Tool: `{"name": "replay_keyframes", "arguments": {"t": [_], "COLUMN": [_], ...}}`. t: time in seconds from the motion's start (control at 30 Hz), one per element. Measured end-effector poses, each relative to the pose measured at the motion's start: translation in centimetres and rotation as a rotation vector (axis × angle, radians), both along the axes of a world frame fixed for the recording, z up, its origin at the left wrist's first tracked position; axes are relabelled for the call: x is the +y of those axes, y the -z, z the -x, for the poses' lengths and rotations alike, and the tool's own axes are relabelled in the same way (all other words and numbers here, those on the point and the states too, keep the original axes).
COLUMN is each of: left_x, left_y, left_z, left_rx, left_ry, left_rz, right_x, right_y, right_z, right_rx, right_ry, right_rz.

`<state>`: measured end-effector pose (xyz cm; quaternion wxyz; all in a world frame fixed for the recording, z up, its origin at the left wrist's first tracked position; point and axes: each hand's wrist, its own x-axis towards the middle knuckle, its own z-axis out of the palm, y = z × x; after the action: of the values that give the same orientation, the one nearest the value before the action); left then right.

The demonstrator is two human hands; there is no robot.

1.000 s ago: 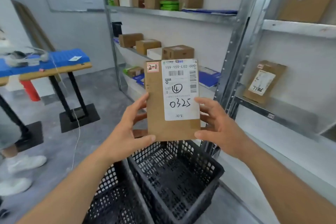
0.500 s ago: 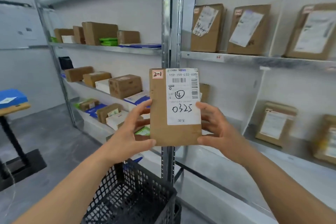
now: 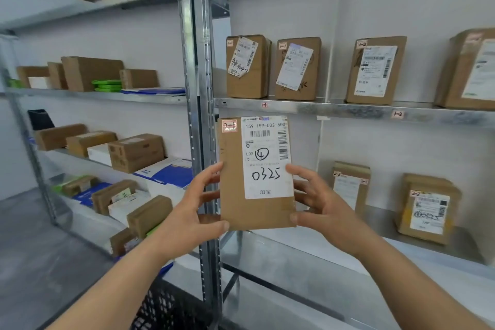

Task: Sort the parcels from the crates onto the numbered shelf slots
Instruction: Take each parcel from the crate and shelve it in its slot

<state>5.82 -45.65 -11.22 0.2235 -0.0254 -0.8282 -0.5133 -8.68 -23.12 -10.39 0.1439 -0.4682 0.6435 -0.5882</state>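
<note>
The left hand (image 3: 187, 218) and right hand (image 3: 325, 206) grip the upright cardboard parcel (image 3: 254, 211) by its side edges, fingers curled around it, in front of the metal shelf (image 3: 348, 111) below slot tag 1-1 (image 3: 264, 105).

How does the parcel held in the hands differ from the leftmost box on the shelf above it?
The held parcel is flat and thin; the leftmost box is deeper. The parcel's white label lies straight with "0325" handwritten; the box's label is tilted and peeling. The parcel is gripped by the left hand and right hand; the box stands on the shelf. Both are brown cardboard.
</note>
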Motion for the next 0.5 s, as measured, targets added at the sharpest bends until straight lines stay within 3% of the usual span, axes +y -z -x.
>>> {"name": "replay_keyframes", "arguments": {"t": [0.5], "left_x": [-3.1], "left_y": [2.8], "left_z": [9.1], "left_rx": [-0.039], "left_ry": [0.190], "left_rz": [-0.006], "right_x": [-0.8], "right_y": [2.4], "right_z": [4.4], "right_rx": [-0.022], "right_ry": [0.227], "right_rz": [-0.072]}}
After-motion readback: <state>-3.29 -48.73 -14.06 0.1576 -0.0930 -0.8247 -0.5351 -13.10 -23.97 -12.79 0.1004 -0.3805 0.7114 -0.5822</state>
